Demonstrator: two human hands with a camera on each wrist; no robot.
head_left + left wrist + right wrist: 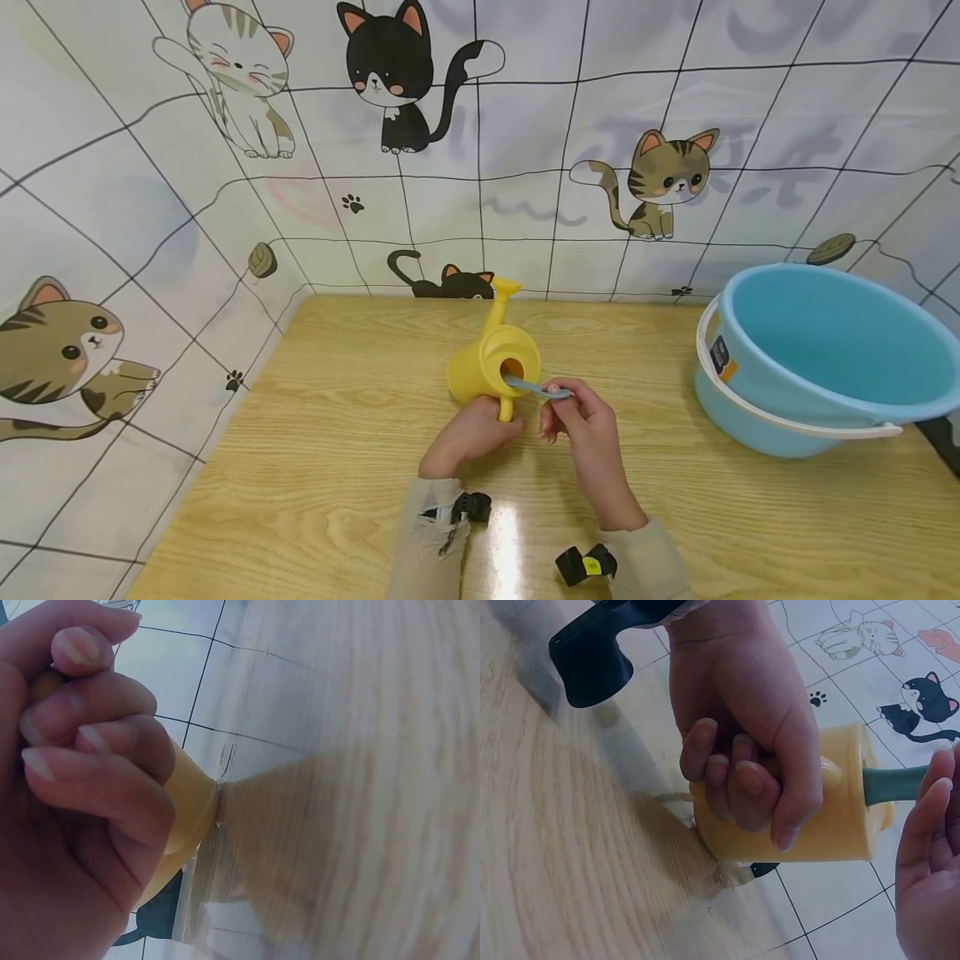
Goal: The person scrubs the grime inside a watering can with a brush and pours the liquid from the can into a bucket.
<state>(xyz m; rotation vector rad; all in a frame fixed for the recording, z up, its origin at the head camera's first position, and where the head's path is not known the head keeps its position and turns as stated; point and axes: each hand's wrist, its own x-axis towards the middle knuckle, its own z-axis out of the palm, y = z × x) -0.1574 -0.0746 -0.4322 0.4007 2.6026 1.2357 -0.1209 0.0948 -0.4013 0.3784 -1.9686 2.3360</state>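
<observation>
A yellow watering can [468,371] sits on the wooden table, its spout pointing toward the back wall. My left hand [476,433] grips the can's handle, with the fingers curled round it in the left wrist view. Between the thumb and fingers of my right hand [588,429] is pinched a slim blue-grey handle [536,387]. This handle runs into the can's round top opening; in the right wrist view it looks blue-green [892,784]. Its far end is hidden inside the can, so I cannot tell what kind of tool it is.
On the right side of the table [337,433] stands a light-blue bucket [765,425] with a white carrying handle, and a light-blue basin [840,333] rests in its top. A white covering [525,200] with cat drawings and black grid lines rises behind the table and on the left.
</observation>
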